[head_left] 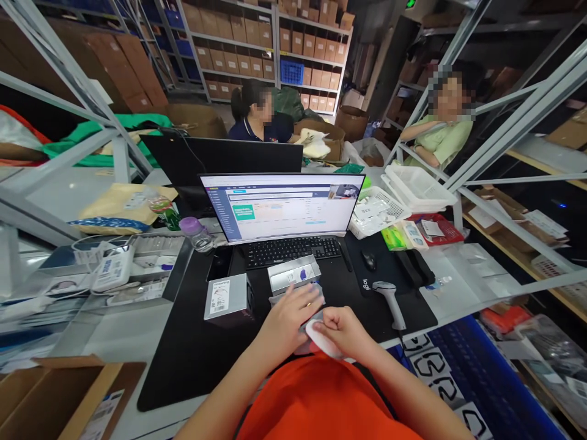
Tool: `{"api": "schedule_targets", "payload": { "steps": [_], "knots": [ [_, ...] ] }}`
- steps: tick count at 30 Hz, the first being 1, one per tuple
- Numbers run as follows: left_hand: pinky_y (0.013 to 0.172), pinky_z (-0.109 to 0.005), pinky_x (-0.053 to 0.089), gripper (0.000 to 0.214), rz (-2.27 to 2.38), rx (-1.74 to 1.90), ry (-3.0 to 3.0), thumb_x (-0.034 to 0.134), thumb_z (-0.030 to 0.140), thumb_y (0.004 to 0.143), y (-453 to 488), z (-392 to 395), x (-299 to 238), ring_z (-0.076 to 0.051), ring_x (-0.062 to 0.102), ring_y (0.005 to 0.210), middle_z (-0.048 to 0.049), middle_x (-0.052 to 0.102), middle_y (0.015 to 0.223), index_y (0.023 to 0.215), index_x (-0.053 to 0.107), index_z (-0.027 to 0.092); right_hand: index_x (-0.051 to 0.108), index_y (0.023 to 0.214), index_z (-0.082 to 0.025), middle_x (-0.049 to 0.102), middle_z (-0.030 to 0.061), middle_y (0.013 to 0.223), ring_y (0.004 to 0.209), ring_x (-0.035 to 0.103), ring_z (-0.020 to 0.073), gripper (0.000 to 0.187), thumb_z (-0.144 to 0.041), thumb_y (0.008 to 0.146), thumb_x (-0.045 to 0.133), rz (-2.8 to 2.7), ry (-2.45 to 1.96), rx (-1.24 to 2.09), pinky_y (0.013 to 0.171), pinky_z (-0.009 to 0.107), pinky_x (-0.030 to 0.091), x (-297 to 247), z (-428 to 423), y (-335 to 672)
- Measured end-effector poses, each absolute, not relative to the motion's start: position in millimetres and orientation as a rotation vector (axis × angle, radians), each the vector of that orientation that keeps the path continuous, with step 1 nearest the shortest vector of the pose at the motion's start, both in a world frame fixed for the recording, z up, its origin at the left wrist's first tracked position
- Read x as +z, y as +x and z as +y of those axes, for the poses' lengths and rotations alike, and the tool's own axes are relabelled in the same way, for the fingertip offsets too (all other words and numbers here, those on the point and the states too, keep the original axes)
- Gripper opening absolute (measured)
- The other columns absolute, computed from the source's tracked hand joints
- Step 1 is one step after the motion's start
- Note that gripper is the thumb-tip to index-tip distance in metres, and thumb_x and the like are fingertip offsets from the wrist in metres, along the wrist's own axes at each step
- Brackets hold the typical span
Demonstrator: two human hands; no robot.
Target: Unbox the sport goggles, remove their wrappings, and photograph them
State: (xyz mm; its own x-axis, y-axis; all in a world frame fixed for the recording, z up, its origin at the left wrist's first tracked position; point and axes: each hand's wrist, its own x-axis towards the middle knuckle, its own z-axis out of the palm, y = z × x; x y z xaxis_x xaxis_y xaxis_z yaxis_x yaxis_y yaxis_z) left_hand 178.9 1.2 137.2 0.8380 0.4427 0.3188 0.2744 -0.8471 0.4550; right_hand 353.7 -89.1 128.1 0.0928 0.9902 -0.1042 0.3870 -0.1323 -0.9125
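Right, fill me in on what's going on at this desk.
The person in orange pinches a small white item with the right hand; the left hand rests against it, just before an open grey box. A labelled grey box, keyboard and barcode scanner lie around them on the black mat. A person in dark blue and another in green sit beyond the monitor.

Monitor (pixel 282 205) stood lit at back of table (pixel 458 287), keyboard (pixel 291 249) just before it. Mouse (pixel 369 260) and barcode scanner (pixel 389 299) lay on black mat (pixel 192 354). Purple-capped bottle (pixel 196 232) stood left of monitor. White baskets (pixel 415 186) sat right.
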Motion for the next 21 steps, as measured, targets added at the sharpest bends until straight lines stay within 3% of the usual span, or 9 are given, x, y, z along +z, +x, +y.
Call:
{"api": "schedule_targets", "payload": {
  "steps": [2,4,10,15,21],
  "knots": [
    [0.110,-0.055,0.044,0.057,0.828,0.714,2.571,0.056,0.013,0.081,168,-8,135,-0.029,0.060,0.123,-0.0100,0.064,0.131,0.136,0.051,0.025,0.024,0.059,-0.024,0.027,-0.0093,0.053,0.050,0.027,0.0085,0.051,-0.042,0.079,0.068,-1.174,-1.561,1.108,0.049,0.024,0.022,124,-90,362],
    [0.105,-0.051,0.050,0.057,1.069,0.846,2.454,0.053,0.015,0.084,161,-23,132,-0.029,0.060,0.121,-0.0117,0.063,0.129,0.139,0.046,0.024,0.025,0.062,-0.025,0.029,-0.0101,0.052,0.048,0.028,0.0083,0.051,-0.045,0.075,0.070,-1.000,-1.470,1.171,0.047,0.023,0.024,123,-89,370],
    [0.097,-0.052,0.056,0.081,1.062,0.896,2.453,0.068,0.027,0.073,180,-60,126,-0.036,0.058,0.123,-0.0185,0.055,0.136,0.146,0.033,0.017,0.028,0.061,-0.024,0.035,-0.0082,0.057,0.054,0.030,0.0089,0.048,-0.033,0.069,0.074,-1.010,-1.439,1.067,0.050,0.022,0.027,136,-88,356],
    [0.084,-0.048,0.059,0.034,1.110,0.843,2.537,0.063,0.019,0.079,199,-53,125,-0.033,0.066,0.101,-0.0148,0.066,0.108,0.112,0.054,0.018,0.024,0.055,-0.023,0.030,-0.0078,0.052,0.052,0.028,0.0093,0.048,-0.030,0.072,0.069,-1.221,-1.627,0.794,0.049,0.024,0.023,141,-94,338],
    [0.106,-0.062,0.045,0.040,0.999,0.898,2.721,0.063,0.014,0.079,203,-50,123,-0.035,0.062,0.115,-0.0174,0.062,0.124,0.117,0.053,0.020,0.022,0.054,-0.023,0.032,-0.0076,0.048,0.047,0.031,0.0086,0.054,-0.037,0.080,0.068,-1.248,-1.674,0.684,0.046,0.024,0.024,143,-103,349]
  ]
}}
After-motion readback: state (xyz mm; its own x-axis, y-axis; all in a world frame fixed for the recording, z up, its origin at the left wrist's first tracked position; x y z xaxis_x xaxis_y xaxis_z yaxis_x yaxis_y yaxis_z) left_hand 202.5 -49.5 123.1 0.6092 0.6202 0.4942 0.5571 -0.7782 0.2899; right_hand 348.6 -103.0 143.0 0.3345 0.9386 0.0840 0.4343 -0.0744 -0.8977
